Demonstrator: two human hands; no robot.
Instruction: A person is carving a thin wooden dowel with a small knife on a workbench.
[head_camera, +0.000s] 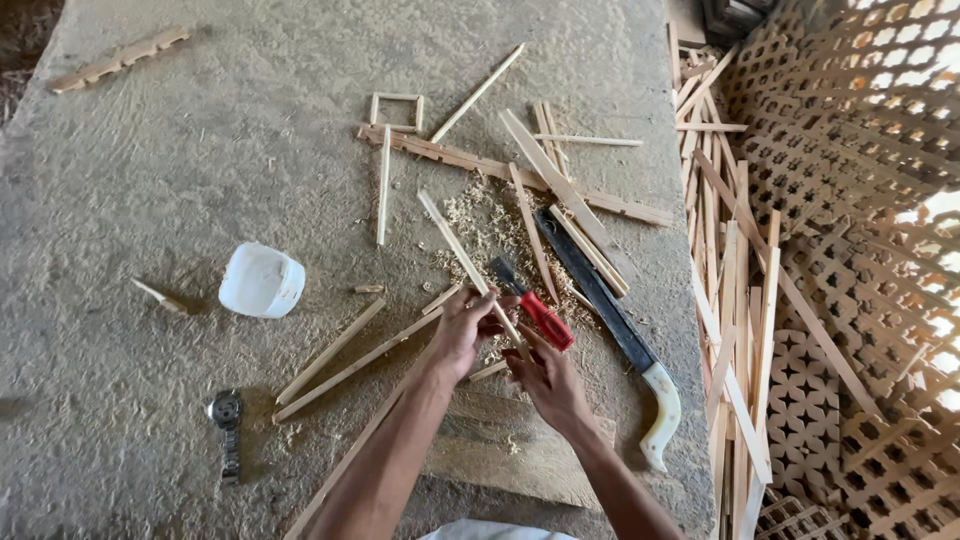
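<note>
Head view: my left hand (462, 330) and right hand (543, 378) both clench the thin wooden strip (470, 268) just above the dusty tabletop (200, 180). I'd keep both grips tight beside the red-handled chisel (532, 305).

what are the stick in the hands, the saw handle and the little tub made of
Stick: bare, pale wood, unpainted, like the shavings under it; both hands, left hand and right hand, grip its near end. Saw handle: glossy cream-white, probably plastic. Tub: white, slightly translucent, likely plastic.
</note>
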